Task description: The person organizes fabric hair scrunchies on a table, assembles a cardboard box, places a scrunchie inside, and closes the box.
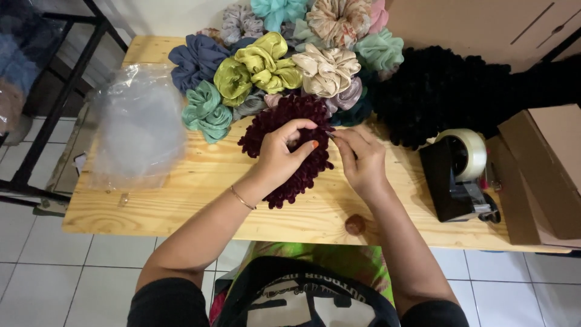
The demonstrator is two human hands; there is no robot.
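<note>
On the pale wooden table (181,206), a dark maroon ruffled scrunchie (275,124) lies at the near edge of a heap of coloured scrunchies (284,51). Both hands work at it: the left hand (279,152) grips its ruffles from above (fingers curled in), while the right hand (361,158) pinches its right edge with thumb and fingertips. A black tape dispenser (457,172) stands to the right, a clear plastic bag (136,127) to the left.
</note>
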